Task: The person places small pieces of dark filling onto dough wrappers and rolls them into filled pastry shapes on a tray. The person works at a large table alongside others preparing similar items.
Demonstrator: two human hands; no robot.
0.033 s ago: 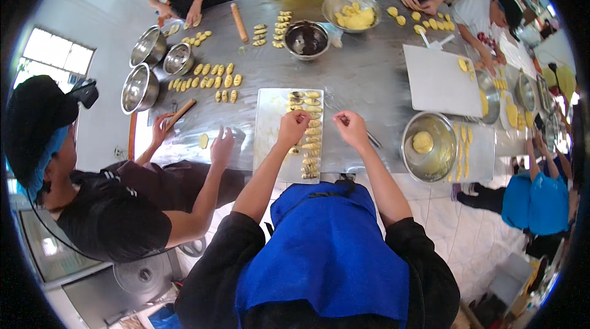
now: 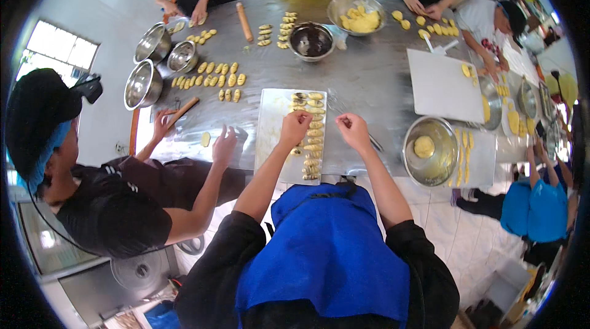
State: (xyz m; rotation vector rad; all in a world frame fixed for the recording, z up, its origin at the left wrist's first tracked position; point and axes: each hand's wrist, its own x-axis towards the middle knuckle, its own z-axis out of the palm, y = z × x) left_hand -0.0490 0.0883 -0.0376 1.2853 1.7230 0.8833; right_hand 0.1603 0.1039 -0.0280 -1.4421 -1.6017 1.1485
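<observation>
So the little dough pieces (image 2: pixel 314 133) are lined up on the white board (image 2: pixel 270 123) right in front of you, one long column near its right edge plus a shorter, patchy row beside it that your left arm partly hides. They're yellow with dark streaks, and I'd bet they're light, soft and pretty easy to dent, maybe a bit tacky too. If it were me I'd take them low on the long sides with a light pinch, and keep off the streaked tops so they don't smear. Your left hand (image 2: pixel 297 126) is right over the rows with the fingers bunched, and your right hand (image 2: pixel 353 130) is just off the board's right side, over the table (image 2: pixel 369 86), fingertips drawn in close. Honestly can't tell whether either grip has anything in it, or if the fingertips fully meet. There's a dark slim tool (image 2: pixel 375 142) lying just past your right hand. Farther right you've got a metal bowl (image 2: pixel 444 166) with a dough ball (image 2: pixel 424 147) in it, and long dough strips (image 2: pixel 466 157) next to that. Up ahead there's a bowl of dark paste (image 2: pixel 309 54), and on your left a co-worker's hand (image 2: pixel 161 125) is at a wooden rolling pin (image 2: pixel 184 114).
</observation>
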